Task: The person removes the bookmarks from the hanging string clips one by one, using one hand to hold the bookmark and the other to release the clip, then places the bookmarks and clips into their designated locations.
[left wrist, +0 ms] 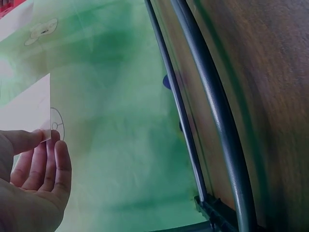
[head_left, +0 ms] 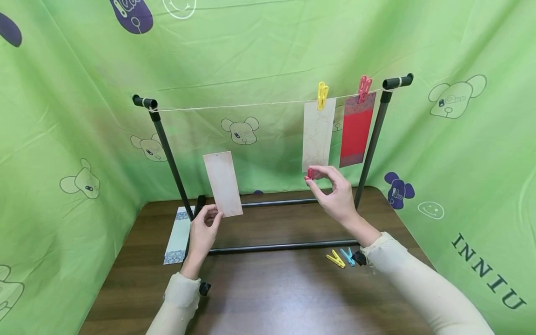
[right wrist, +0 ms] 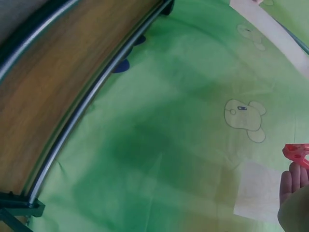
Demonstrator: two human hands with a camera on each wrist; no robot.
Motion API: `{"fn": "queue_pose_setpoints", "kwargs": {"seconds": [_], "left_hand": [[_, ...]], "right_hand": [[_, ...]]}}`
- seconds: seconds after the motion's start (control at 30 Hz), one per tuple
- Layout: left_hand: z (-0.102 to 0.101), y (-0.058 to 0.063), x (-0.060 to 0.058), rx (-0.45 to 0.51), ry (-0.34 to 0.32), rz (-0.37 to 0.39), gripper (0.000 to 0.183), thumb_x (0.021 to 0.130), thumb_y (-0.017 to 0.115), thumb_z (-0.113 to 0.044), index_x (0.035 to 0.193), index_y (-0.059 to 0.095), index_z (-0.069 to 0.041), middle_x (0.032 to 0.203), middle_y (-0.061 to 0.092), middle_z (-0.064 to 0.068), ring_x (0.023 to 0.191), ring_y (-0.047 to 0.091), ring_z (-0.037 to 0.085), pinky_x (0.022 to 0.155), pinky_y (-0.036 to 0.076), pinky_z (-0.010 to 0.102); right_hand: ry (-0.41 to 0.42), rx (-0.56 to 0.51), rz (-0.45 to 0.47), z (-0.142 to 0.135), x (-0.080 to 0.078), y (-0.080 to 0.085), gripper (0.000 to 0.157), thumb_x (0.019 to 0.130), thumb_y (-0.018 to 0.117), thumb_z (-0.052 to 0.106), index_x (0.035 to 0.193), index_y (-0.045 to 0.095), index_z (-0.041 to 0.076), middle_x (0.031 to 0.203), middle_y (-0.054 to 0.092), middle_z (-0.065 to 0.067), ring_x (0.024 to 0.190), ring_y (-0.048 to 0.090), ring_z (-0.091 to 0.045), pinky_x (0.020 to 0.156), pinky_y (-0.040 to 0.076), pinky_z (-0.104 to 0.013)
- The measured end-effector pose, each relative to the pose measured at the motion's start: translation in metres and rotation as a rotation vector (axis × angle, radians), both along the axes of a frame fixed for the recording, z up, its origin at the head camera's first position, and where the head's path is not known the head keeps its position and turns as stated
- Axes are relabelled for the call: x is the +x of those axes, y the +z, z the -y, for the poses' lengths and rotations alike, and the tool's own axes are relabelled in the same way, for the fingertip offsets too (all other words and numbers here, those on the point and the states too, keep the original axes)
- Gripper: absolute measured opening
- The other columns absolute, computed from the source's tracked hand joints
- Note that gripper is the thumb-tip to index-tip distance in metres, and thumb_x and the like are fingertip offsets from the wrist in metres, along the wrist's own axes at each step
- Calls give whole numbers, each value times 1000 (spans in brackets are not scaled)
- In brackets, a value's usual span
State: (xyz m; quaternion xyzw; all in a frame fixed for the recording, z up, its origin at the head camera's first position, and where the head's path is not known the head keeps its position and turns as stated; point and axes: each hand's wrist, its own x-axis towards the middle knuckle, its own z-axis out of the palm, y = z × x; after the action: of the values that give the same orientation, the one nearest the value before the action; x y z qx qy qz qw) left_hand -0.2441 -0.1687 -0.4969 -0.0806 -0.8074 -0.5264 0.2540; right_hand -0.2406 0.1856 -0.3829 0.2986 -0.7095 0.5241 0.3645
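My left hand (head_left: 204, 226) pinches a pale pinkish paper card (head_left: 223, 184) by its lower left corner and holds it upright below the string. In the left wrist view, thumb and fingers grip the edge of that card (left wrist: 29, 108). A red clothespin (head_left: 309, 174) is pinched between the thumb and fingertips of my right hand (head_left: 337, 197), in front of the hanging cards. The right wrist view shows the same red clothespin (right wrist: 295, 152) at its right edge. On the string (head_left: 234, 106), a yellow clothespin (head_left: 322, 96) holds a cream card (head_left: 317, 132) and a pinkish-red clothespin (head_left: 364, 89) holds a red card (head_left: 356, 132).
A black frame (head_left: 167, 151) with two upright posts carries the string over the wooden table (head_left: 268, 288). One blue-patterned card (head_left: 177, 236) lies by the left post. Near my right sleeve lie a yellow clothespin (head_left: 336, 259) and a blue clothespin (head_left: 347, 256). Green printed cloth (head_left: 268, 51) hangs behind.
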Motion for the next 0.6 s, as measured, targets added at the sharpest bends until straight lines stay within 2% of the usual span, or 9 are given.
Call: {"fn": "queue_pose_setpoints", "kwargs": {"seconds": [0.2,0.4,0.6], "left_hand": [[4,-2,3,26,2,8,15,98,76,0,113,72,0,100,78,15,92,73,26,83,53,14],[9,-3,8,14,19,15,15,99,76,-2,114,72,1,102,78,16,92,73,26,84,55,15],[15,-5,12,0,43,35,15,100,76,-2,114,72,2,102,78,17,93,73,26,83,54,13]], "right_hand": [[-23,5,18,-2,3,-8,38,82,77,-25,118,71,-15,102,70,-31,92,67,-38,92,56,-24],[-33,11,29,-4,6,-15,35,83,77,-24,116,70,-16,101,70,-30,90,67,-37,90,56,-26],[-40,17,46,-9,10,-22,35,84,77,-22,117,70,-16,101,70,-30,88,66,-41,91,55,-20]]}}
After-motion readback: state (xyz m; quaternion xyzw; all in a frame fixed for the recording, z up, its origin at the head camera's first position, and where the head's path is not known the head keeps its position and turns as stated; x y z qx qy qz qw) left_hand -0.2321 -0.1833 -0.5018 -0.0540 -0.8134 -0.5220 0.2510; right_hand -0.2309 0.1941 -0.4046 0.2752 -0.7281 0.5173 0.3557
